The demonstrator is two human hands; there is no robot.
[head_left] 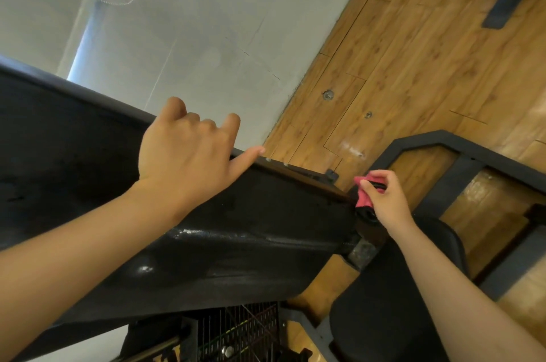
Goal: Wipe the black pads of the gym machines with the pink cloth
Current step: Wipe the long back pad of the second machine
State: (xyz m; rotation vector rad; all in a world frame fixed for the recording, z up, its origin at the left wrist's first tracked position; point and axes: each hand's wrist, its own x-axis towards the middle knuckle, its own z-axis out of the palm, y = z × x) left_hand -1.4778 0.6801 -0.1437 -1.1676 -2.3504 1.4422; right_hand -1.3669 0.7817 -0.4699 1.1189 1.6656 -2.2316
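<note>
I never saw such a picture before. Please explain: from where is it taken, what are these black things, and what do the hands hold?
The camera sits on a person's head and looks down at two bare hands. The left hand grips the upper edge of a long black pad of a gym machine. The right hand holds a pink cloth at the pad's right end. A black seat pad shows lower right, over a wooden floor; a grey wall stands behind.
</note>
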